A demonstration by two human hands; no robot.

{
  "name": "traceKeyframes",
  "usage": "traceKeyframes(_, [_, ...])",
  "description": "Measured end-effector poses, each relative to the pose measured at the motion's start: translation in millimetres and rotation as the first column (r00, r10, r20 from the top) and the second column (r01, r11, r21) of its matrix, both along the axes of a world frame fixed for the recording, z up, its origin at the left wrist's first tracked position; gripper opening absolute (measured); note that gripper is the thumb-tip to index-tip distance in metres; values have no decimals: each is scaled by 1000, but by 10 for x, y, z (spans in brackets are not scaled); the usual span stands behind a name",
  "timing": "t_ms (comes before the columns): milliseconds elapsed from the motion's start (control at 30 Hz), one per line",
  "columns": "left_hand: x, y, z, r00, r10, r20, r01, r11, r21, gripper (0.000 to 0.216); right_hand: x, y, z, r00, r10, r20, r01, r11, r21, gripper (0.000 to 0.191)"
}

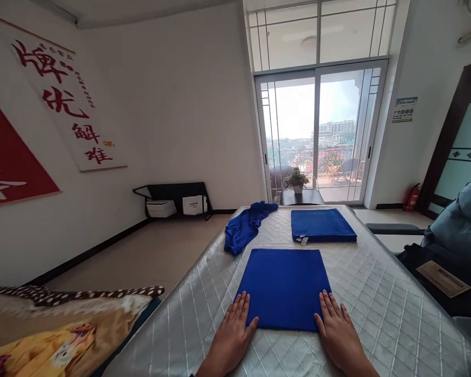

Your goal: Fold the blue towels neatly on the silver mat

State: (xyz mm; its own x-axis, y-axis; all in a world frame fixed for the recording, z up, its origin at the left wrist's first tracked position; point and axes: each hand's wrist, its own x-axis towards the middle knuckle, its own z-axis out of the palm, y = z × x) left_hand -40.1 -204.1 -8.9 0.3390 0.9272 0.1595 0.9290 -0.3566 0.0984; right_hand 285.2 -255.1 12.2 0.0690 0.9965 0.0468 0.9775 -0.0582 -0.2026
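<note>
A flat, square folded blue cloth (284, 288) lies on the quilted silver-grey cover (377, 314) right in front of me. At its near left corner rests my left hand (235, 327), palm down with the fingers stretched forward along the edge. My right hand (335, 324) lies the same way at the near right corner, fingertips on the cloth's edge. Neither hand grips anything. Beyond it sits a stack of folded blue cloths (322, 224) with a white tag at its near left. A crumpled blue cloth (247, 228) lies at the far left of the cover.
At the left stands a surface with a brown blanket (118, 319) and yellow cloth (51, 351). A potted plant (297, 179) is on a chair by the glass doors. A blue-grey armchair (461, 225) and a black bag (416, 259) are at the right.
</note>
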Motion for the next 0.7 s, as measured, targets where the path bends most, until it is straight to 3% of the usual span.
traceKeyframes(233, [37, 44, -137, 996, 62, 57, -62, 998, -3, 72, 35, 31, 9, 999, 2, 41, -1, 999, -37, 66])
traceKeyframes(533, [4, 52, -201, 991, 53, 126, -53, 999, -8, 74, 72, 58, -18, 997, -15, 70, 20, 997, -71, 66])
traceKeyframes(700, [-2, 88, -332, 989, 74, 132, -74, 997, -6, 77, 83, 105, -34, 995, 11, 103, 0, 995, -100, 66])
